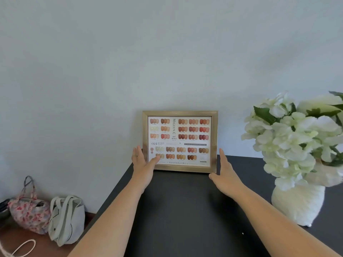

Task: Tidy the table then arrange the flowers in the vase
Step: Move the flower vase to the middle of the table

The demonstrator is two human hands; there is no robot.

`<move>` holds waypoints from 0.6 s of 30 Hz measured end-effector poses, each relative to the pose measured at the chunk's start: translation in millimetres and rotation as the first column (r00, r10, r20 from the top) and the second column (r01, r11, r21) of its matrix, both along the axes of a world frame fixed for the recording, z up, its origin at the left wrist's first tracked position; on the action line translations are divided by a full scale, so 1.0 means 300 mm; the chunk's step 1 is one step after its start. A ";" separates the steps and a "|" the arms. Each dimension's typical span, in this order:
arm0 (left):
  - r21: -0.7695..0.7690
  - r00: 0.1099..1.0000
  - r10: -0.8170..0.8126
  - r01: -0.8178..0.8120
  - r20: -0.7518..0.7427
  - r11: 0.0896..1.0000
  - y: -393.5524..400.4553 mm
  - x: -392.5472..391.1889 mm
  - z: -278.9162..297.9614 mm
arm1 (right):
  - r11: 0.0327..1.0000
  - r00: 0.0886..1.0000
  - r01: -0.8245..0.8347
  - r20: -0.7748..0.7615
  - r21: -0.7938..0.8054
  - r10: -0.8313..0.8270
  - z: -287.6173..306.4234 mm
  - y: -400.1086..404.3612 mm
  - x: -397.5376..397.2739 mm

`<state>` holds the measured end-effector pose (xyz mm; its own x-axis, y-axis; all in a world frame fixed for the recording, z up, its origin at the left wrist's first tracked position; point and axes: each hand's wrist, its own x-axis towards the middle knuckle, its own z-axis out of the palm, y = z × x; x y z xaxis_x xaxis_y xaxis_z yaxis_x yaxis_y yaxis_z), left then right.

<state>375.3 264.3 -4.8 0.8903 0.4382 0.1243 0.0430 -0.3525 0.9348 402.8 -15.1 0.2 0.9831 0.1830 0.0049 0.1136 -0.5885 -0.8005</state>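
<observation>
At twelve o'clock on the black desk (185, 210), against the pale wall: a gold-framed nail-colour chart (179, 141), upright, leaning back. Left hand (143, 162) at the frame's nine o'clock edge, fingers spread open, thumb lying across the lower corner of the glass, touching without clamping. Right hand (225, 172) open and flat just beside the three o'clock edge, contact hard to tell. Probably the tidying step, squaring the frame. At three o'clock, a white vase (298, 203) already full of white hydrangea blooms (295, 138). Next move likely calls for freeing both hands gently so the frame stays propped, then reaching for the blooms.
</observation>
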 end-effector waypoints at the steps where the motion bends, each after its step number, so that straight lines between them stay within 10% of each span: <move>1: 0.032 1.000 -0.007 0.007 0.006 0.999 -0.015 -0.019 0.001 | 1.000 1.000 -0.008 0.013 -0.021 0.008 0.005 -0.014 -0.023; 18: 0.095 0.832 -0.526 0.546 -0.176 0.832 -0.560 -0.249 0.046 | 0.998 0.998 0.016 0.069 -0.055 -0.012 0.040 -0.498 -0.488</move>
